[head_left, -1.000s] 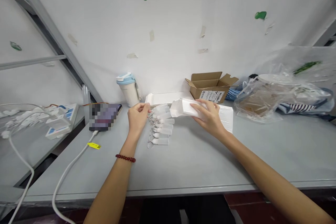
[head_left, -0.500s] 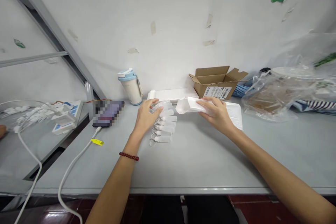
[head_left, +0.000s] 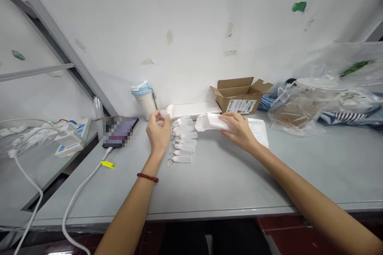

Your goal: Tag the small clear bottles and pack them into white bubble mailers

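Note:
My left hand (head_left: pixel 158 132) is closed, fingertips pinching a small translucent white tag (head_left: pixel 163 113), partly hidden by the fingers. Just right of that hand, several similar clear plastic tags with loop cords (head_left: pixel 183 147) lie in an overlapping column on the desk. My right hand (head_left: pixel 239 130) grips a white paper box (head_left: pixel 211 122) from above and behind; its open end, flaps spread, faces left towards the tags. Beneath the right hand, a flat white padded envelope (head_left: pixel 259 130) lies on the desk. Behind the tags rests a long white box (head_left: pixel 194 108).
An open cardboard box (head_left: pixel 236 95) stands by the wall. A cream tumbler with a blue lid (head_left: pixel 145 97) is behind my left hand. Further left lie a phone (head_left: pixel 121 131) on a charging cable and a power strip (head_left: pixel 73 137). Plastic-bagged items (head_left: pixel 302 107) sit at right.
My left hand has lifted off the tags and moved slightly left, now with one tag in its fingertips. The right hand still holds the white paper box. The view has shifted a little.

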{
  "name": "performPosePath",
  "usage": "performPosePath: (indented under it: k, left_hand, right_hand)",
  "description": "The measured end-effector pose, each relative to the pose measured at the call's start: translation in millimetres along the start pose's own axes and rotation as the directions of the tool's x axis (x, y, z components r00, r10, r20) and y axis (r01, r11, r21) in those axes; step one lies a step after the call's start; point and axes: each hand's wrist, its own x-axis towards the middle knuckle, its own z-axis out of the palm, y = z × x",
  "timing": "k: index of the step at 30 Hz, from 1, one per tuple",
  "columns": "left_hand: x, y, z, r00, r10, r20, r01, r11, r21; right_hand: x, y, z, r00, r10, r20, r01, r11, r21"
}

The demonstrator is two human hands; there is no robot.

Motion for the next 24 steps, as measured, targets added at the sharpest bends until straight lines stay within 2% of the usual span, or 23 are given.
performPosePath:
  k: [3,5,7,11,17,20,24]
  left_hand:
    - [1.3,7.5,0.7,0.998,-0.059,-0.027,0.05,0.965,-0.258]
    - [-1.8,14.0,2.3,0.995,-0.089,0.039,0.097,0.925,-0.368]
    - [-8.0,20.7,4.7,0.987,-0.101,0.123,0.143,0.902,-0.406]
    - [-22.6,32.2,9.6,0.965,-0.082,0.248,0.181,0.895,-0.407]
    - [-33.5,41.1,12.1,0.941,-0.05,0.333,0.18,0.911,-0.371]
    - [-36.4,42.1,12.1,0.938,-0.039,0.345,0.16,0.93,-0.331]
    - [-39.6,39.9,12.2,0.953,-0.006,0.303,0.069,0.978,-0.198]
  right_hand:
    - [0.3,-0.6,-0.8,1.0,-0.002,-0.011,0.002,1.0,-0.002]
    - [0.7,-2.2,-1.7,1.0,0.004,-0.018,-0.004,1.0,-0.006]
    - [1.0,-4.6,-2.4,1.0,0.012,-0.025,-0.012,1.0,-0.007]
    - [0.8,-10.6,-2.6,0.999,0.009,-0.038,-0.009,1.0,0.005]
    - [-0.3,-22.0,-4.3,0.996,-0.027,-0.088,0.032,0.998,0.058]
    - [-0.1,-26.1,-6.4,0.993,-0.017,-0.12,0.027,0.996,0.088]
    - [0.1,-28.8,-8.2,0.987,-0.002,-0.159,0.023,0.991,0.13]
